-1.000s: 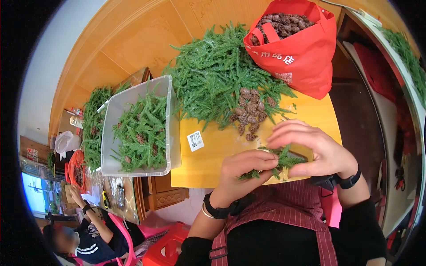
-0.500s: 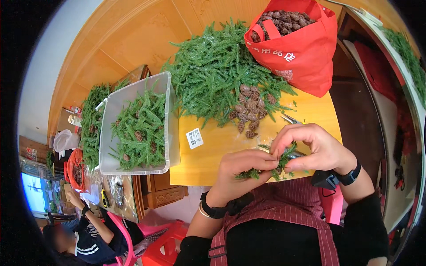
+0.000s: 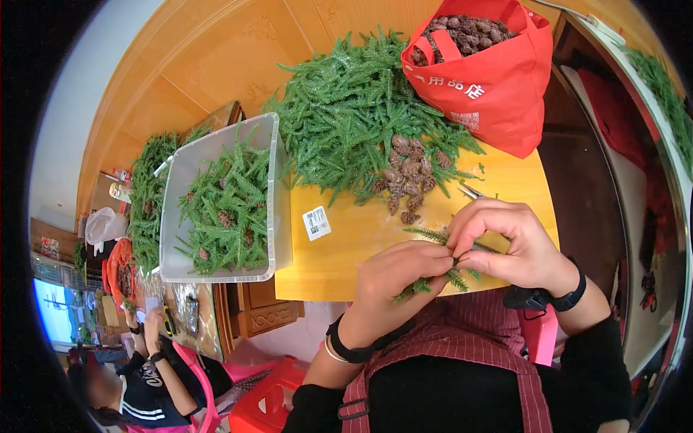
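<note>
Over the table's near edge, my left hand (image 3: 406, 268) is closed round an artificial pine sprig (image 3: 456, 280), whose green needles stick out on several sides of the fingers. My right hand (image 3: 507, 239) meets it, thumb and forefinger pinched at the sprig's dark middle. What exactly those fingertips grip there is too small to make out. Just beyond my right hand lies a pair of pliers (image 3: 472, 193), partly hidden by it. A small heap of brown pine cones (image 3: 410, 173) rests on the yellow table (image 3: 339, 267) farther off.
A big pile of green sprigs (image 3: 354, 108) covers the table's far side. Behind the cones stands a red bag (image 3: 498, 101) filled with pine cones. To the left are a clear plastic tub (image 3: 273, 187) of sprigs with cones, a white label (image 3: 316, 223) and a seated co-worker (image 3: 148, 390).
The sprig has turned in my hands, and one tip now points up and left. My right fingers have drawn closer to my left. The co-worker's hands have come together.
</note>
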`<state>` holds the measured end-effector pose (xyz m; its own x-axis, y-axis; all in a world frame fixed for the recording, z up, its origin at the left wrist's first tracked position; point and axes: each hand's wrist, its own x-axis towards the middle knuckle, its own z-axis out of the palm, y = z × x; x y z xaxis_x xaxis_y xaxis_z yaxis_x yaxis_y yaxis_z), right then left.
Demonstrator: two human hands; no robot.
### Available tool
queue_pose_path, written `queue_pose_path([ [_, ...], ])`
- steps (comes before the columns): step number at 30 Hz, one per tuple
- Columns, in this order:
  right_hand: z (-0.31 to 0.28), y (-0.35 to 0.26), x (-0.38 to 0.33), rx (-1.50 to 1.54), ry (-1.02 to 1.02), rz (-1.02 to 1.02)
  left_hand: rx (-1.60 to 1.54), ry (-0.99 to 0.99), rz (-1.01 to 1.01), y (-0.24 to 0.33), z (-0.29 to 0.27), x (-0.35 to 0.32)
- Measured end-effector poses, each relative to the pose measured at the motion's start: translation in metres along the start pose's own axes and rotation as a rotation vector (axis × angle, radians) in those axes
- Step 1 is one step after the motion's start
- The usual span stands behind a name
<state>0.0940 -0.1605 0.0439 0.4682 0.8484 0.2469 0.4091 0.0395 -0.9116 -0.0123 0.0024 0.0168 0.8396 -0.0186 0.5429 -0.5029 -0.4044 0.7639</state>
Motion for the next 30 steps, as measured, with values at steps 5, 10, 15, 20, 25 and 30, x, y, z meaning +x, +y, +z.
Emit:
queue_pose_path([
  [5,0.005,0.001,0.001,-0.084,0.059,-0.057,0.133,0.022,0.064,0.003,0.001,-0.002],
  [10,0.012,0.001,0.002,-0.197,0.150,-0.107,0.271,0.058,0.088,0.007,0.004,-0.002],
  [15,0.016,0.006,-0.001,-0.303,0.238,-0.098,0.336,0.026,0.112,0.010,0.006,0.004],
  [20,-0.002,0.019,-0.010,0.153,0.316,0.099,0.090,0.080,-0.018,-0.005,-0.004,-0.006],
  [25,-0.025,0.094,-0.058,-0.927,0.183,0.324,-0.070,0.059,-0.047,-0.007,-0.005,-0.004],
  [30,-0.018,0.107,-0.068,-0.877,0.144,0.372,-0.371,0.022,-0.209,-0.011,-0.009,-0.006],
])
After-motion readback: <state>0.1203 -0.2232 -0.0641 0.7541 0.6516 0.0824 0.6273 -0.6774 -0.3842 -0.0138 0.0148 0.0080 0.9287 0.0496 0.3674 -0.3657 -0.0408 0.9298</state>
